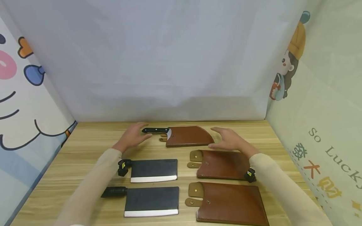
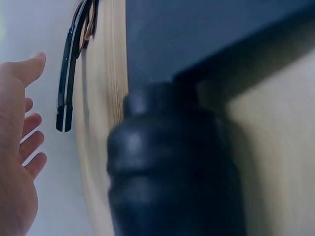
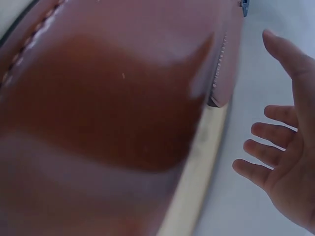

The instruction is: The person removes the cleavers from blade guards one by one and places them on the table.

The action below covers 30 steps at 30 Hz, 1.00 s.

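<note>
At the back of the table lies a cleaver in a brown leather sheath (image 1: 189, 136), its black riveted handle (image 1: 156, 130) pointing left. My left hand (image 1: 135, 135) is beside the handle's end with fingers spread; in the left wrist view a gap shows between that hand and the handle (image 2: 66, 93). Past the sheath's right end, my right hand (image 1: 228, 138) is held with thumb and fingers apart. The right wrist view shows this hand (image 3: 290, 147) holding nothing, apart from the sheath's tip (image 3: 221, 93).
Two dark cleavers, one (image 1: 154, 169) behind the other (image 1: 151, 201), lie at front left, handles leftward. Two brown sheaths, one (image 1: 223, 163) partly under my right forearm and one (image 1: 232, 202) nearer, lie at front right with snap straps. A pale wall (image 1: 169, 62) stands behind the table.
</note>
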### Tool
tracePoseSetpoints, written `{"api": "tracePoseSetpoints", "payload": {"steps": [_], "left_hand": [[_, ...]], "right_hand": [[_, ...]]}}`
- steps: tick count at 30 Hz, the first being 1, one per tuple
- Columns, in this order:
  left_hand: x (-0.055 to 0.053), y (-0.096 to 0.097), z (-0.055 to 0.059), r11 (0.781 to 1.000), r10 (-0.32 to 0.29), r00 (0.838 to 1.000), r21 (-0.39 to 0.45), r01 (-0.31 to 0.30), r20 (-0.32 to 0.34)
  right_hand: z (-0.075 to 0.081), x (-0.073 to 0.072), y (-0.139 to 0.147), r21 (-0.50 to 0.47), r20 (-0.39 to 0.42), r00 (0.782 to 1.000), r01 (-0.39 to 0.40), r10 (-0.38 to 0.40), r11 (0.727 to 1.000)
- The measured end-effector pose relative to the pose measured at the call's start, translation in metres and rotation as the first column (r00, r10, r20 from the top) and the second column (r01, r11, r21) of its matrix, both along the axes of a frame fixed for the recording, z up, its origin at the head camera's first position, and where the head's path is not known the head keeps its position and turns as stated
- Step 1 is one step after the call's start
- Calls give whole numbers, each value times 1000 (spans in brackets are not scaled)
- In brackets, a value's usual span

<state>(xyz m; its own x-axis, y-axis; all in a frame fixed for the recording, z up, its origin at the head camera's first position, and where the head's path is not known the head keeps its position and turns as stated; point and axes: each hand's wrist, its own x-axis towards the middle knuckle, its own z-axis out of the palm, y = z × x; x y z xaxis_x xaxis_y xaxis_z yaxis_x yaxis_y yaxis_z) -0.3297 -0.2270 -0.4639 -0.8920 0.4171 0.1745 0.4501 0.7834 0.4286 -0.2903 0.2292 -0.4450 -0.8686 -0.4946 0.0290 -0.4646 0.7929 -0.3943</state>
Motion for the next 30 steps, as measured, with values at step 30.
{"api": "tracePoseSetpoints", "payload": {"steps": [30], "left_hand": [[-27,13,-19,996,-44,989,85,32,138]], "right_hand": [[-24,-21,-44,24,120,991,63,-65,998]]}}
